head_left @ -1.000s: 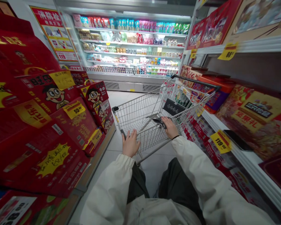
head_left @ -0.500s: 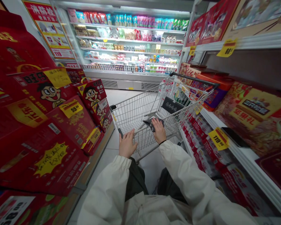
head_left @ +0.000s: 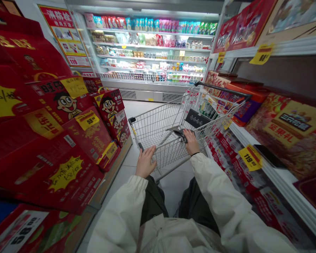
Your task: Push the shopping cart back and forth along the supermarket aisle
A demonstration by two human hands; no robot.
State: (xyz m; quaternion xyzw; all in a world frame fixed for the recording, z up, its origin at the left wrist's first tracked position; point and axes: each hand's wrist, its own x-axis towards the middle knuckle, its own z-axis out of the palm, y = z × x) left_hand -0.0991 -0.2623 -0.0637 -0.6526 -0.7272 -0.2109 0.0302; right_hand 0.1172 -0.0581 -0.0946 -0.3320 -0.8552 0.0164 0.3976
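A wire shopping cart [head_left: 168, 154] stands in front of me, its dark handlebar [head_left: 223, 90] at the far right. My left hand [head_left: 146, 162] lies on the cart's near rim by the left corner, fingers curled over the edge. Farther right along that rim, my right hand [head_left: 191, 142] presses its fingers on a crumpled dark grey cloth [head_left: 179, 133]. Part of the cloth hangs inside the basket; the rest is hidden under the fingers. A black panel with white round pictures [head_left: 198, 118] sits at the cart's handle end.
Stacked red gift boxes [head_left: 79, 140] rise on the left. On the right shelf lie a dark phone [head_left: 270, 156], yellow price tags [head_left: 250, 158] and snack boxes [head_left: 287, 123]. A lit refrigerated display [head_left: 152, 52] spans the back. Bottles [head_left: 208, 107] show beyond the cart.
My right hand has slid right along the rim with the dark cloth, farther from my left hand. My left hand stays on the rim. The whole view has shifted slightly.
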